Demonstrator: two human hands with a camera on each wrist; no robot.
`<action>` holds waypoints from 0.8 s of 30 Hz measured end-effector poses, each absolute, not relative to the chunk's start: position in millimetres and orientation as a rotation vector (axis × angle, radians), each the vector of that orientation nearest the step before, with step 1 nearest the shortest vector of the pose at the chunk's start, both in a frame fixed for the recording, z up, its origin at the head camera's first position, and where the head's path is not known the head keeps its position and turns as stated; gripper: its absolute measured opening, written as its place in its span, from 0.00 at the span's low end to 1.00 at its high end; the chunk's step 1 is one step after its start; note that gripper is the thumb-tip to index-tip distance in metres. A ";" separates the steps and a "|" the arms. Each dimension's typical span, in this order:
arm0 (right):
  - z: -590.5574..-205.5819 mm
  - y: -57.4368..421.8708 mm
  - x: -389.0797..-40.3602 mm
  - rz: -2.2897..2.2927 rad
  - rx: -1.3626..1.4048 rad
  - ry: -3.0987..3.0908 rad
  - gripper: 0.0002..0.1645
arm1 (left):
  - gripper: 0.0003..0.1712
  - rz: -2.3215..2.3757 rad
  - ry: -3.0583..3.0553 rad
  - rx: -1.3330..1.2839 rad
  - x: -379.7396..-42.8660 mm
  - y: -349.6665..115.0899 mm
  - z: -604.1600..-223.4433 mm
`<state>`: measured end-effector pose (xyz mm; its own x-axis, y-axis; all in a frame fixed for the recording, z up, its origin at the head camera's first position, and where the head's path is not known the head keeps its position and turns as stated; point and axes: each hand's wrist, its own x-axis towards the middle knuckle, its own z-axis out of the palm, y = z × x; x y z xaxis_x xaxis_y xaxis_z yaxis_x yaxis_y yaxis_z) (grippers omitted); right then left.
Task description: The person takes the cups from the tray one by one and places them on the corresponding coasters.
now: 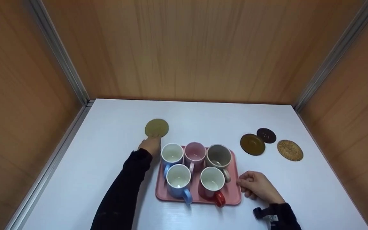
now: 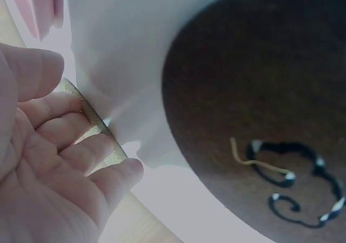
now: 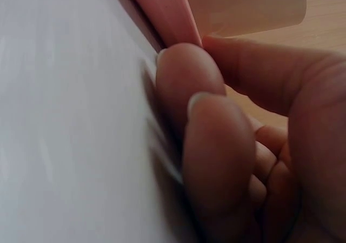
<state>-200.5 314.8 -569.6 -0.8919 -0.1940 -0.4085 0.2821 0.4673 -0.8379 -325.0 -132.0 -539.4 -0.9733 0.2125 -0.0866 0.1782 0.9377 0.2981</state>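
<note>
Olive coaster (image 1: 157, 125) touches relaxed left hand (image 1: 151, 145); right hand (image 1: 260, 186) pinches pink tray (image 1: 233, 191); dark disc (image 1: 267, 135) bears unreadable marks.

Pink tray (image 1: 234, 192); olive disc (image 1: 157, 127); white tabletop (image 1: 299, 185).

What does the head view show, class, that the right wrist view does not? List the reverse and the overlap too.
Only the head view: the left hand at the olive disc, plus the woven disc.
Only the right wrist view: fingernails in clear close-up.
Both: the right hand at the edge of the pink tray, and the white table.
</note>
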 end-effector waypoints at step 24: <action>-571.3 314.7 -197.6 -1.482 0.038 2.250 0.26 | 0.27 0.518 2.984 0.241 -333.2 -125.8 -546.6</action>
<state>-197.6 314.7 -571.3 -0.9012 -0.2156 -0.3761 0.2604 0.4244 -0.8672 -333.2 -125.8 -546.6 -0.9822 0.1729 -0.0740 0.1378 0.9295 0.3420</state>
